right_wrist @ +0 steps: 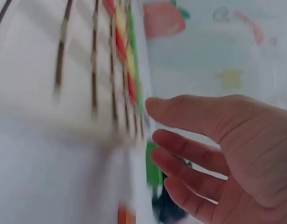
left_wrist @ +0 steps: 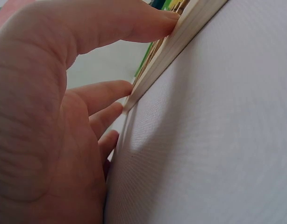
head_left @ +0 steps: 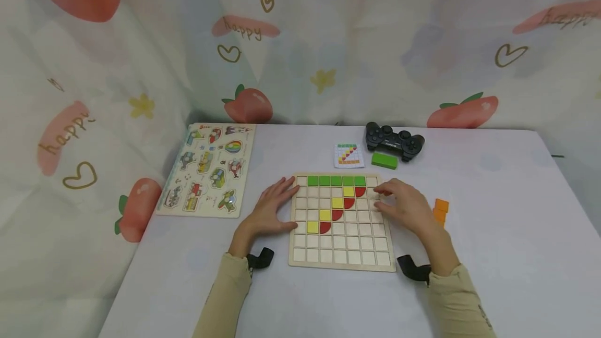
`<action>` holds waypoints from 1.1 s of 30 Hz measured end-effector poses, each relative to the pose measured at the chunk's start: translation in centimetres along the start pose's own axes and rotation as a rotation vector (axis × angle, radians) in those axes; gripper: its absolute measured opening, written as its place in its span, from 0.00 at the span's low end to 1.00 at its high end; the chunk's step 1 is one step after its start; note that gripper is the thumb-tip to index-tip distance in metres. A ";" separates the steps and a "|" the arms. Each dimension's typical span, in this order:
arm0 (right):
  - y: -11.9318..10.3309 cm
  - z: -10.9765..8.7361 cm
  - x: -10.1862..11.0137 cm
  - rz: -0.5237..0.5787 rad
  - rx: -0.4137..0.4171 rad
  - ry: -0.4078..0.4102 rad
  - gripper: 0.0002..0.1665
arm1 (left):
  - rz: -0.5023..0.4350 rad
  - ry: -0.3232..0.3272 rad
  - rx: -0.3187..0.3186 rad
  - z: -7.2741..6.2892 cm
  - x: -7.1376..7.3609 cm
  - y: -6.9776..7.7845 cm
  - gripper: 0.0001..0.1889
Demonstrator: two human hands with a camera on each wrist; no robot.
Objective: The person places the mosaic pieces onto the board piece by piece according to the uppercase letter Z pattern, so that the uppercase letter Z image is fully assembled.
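Note:
A wooden grid board (head_left: 340, 257) lies flat on the table. Green squares (head_left: 336, 181) line its top row, and yellow squares (head_left: 337, 203) beside red quarter-circle pieces (head_left: 337, 215) step diagonally down to the left. My left hand (head_left: 268, 212) has its fingers spread along the board's left edge; in the left wrist view the thumb (left_wrist: 150, 24) rests at the rim. Over the upper right edge is my right hand (head_left: 403, 205), fingers loosely bent. Nothing shows between thumb and fingers of that hand (right_wrist: 199, 149) in the right wrist view.
Orange pieces (head_left: 440, 212) lie right of the board. Behind it are a pattern card (head_left: 349, 156), a green block (head_left: 384, 160) and a black game controller (head_left: 394, 141). A picture puzzle board (head_left: 206, 171) lies at the back left. Printed curtains (head_left: 300, 40) hang behind the table.

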State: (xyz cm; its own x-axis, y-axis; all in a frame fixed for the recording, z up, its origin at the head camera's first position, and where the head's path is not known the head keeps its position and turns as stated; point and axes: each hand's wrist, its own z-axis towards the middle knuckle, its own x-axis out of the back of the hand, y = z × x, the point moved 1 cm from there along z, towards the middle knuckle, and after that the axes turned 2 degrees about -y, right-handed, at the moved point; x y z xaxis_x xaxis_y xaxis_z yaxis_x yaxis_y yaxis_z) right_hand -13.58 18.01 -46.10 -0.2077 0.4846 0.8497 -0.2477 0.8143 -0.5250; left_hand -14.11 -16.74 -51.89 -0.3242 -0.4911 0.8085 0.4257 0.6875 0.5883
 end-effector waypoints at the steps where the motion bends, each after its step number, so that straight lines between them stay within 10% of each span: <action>1: 1.0 -0.4 0.5 -0.024 -0.033 -0.007 0.21 | -0.003 0.000 -0.002 0.0 0.0 0.0 0.49; 16: 4.7 -3.6 2.2 -0.052 -0.234 -0.055 0.26 | -0.023 0.001 -0.010 -0.2 0.0 0.1 0.50; 33: -1.7 -2.2 -0.8 0.142 0.055 -0.025 0.26 | -0.011 0.006 -0.007 -0.2 0.0 0.2 0.49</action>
State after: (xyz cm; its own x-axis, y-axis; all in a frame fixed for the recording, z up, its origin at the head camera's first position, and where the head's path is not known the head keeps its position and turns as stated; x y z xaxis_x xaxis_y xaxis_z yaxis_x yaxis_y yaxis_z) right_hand -10.90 16.92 -45.80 -0.2680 0.5847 0.7657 -0.2651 0.7194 -0.6421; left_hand -13.81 -16.72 -51.73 -0.3239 -0.5018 0.8021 0.4277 0.6785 0.5972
